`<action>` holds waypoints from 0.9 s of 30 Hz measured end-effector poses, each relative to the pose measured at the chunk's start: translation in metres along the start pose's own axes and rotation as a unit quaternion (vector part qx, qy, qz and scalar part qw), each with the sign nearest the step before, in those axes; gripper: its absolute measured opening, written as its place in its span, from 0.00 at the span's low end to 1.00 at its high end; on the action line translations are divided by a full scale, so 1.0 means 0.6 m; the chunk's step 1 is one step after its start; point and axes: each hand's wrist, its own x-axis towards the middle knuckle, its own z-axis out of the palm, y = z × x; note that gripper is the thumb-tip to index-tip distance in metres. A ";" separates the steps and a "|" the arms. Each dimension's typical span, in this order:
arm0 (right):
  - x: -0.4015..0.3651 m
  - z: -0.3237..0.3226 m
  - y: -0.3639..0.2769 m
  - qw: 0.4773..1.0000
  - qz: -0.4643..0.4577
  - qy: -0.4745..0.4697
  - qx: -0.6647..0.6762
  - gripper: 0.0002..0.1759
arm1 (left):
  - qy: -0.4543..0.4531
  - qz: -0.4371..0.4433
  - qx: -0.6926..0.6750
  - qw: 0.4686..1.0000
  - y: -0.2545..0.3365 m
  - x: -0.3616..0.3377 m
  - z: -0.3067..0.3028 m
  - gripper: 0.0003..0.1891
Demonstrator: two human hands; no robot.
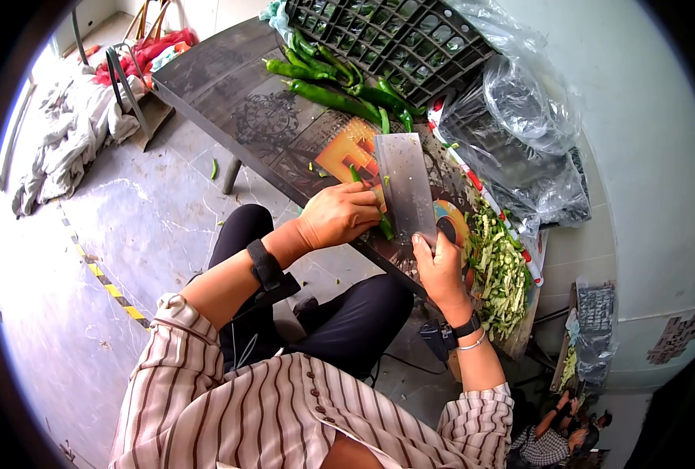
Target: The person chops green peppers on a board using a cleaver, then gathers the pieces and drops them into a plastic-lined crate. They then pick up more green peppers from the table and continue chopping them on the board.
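Note:
My left hand (pixel 340 215) is closed around a green pepper (pixel 385 227), whose ends show above and below the fingers at the near edge of the dark table. Just right of it, my right hand (pixel 440 270) grips the handle end of a wide cleaver (pixel 406 180), its flat blade pointing away from me. The blade is beside the held pepper; whether they touch I cannot tell. Whole green peppers (pixel 324 95) lie farther back, in front of a black crate. Sliced green pepper (pixel 497 273) is heaped right of my right hand.
A black plastic crate (pixel 394 39) tilts at the table's back. Clear plastic bags (pixel 527 117) cover things to the right, behind a red-and-white rolled edge (pixel 484 191). The dark table (pixel 214 86) extends left. Other people (pixel 555 442) sit at the lower right.

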 end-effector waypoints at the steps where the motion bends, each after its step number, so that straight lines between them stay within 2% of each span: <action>1: 0.000 0.000 0.001 1.000 -0.006 0.001 -0.003 0.08 | 0.002 0.002 0.001 1.000 0.000 0.000 0.000 0.06; 10: 0.003 -0.001 -0.001 1.000 -0.001 -0.008 -0.008 0.09 | 0.020 0.010 0.001 1.000 0.001 0.002 0.000 0.05; 27: 0.018 0.009 0.000 1.000 -0.013 0.000 0.009 0.09 | -0.001 -0.012 -0.013 1.000 0.007 0.003 -0.004 0.05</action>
